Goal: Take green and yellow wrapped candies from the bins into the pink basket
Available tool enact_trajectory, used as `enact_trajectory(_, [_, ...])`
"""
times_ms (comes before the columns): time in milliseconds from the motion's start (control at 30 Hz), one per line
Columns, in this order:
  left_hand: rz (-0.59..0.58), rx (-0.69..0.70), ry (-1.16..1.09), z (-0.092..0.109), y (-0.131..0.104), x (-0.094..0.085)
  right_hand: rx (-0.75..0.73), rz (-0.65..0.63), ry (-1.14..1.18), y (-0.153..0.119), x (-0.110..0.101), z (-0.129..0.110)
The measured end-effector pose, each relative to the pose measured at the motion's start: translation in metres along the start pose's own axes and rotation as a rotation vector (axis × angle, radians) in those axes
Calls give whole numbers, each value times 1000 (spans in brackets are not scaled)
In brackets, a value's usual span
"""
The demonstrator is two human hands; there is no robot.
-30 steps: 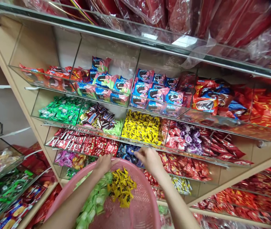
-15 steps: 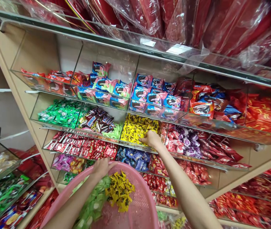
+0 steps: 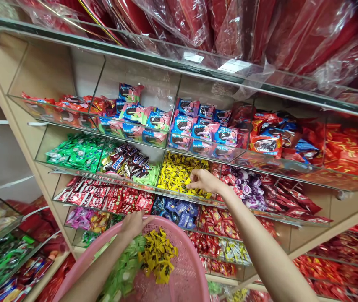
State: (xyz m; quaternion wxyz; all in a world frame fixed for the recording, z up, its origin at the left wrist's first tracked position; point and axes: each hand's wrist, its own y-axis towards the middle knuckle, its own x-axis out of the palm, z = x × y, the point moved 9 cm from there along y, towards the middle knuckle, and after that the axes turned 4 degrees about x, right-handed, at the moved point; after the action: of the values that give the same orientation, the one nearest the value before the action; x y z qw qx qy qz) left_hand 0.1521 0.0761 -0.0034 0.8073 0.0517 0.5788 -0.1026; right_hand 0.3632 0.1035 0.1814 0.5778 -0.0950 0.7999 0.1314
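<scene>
My left hand [image 3: 134, 224] grips the far rim of a pink plastic basket [image 3: 194, 256], its fingers closed over the edge. Inside the basket lie a heap of yellow-wrapped candies [image 3: 158, 256] and, left of it, light green packets [image 3: 120, 270], partly covered by my left forearm. My right hand [image 3: 205, 181] is over the shelf bin of yellow-wrapped candies [image 3: 175, 170], fingers curled down with a yellow wrapper at the fingertips. Whether that candy is held or only touched is hard to make out.
Clear dividers and glass fronts separate the bins. Snickers bars [image 3: 125, 161] and green candies [image 3: 74, 151] lie left of the yellow bin, purple and white candies [image 3: 250, 188] to its right. Above are blue and pink cookie packs [image 3: 200, 130]; below, blue candies [image 3: 179, 209].
My right hand has lifted slightly and shifted a little right over the yellow candies. My left hand keeps its hold on the basket rim. The view has shifted slightly.
</scene>
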Motion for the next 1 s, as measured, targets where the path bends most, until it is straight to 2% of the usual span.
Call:
enact_trajectory(133, [4,2,-10,-1,1,1,-32,-171,-2,5,23,1])
enact_trajectory(233, [7,5,-15,-1,1,1,-46,-222,-3,8,33,3])
enact_trajectory(367, [7,10,-18,0,0,0,-53,-194,-68,8,35,-1])
enact_trajectory(533, [-11,8,-2,3,-4,-4,-53,-97,-137,6,29,-6])
enact_trajectory(700, [-17,9,3,5,-5,-5,-38,-107,-161,8,33,-1])
enact_trajectory(867, [0,12,-6,3,-5,-6,0,-64,-242,10,37,3])
enact_trajectory(1000, [14,2,2,-1,-5,-7,-2,-64,-227,7,34,1])
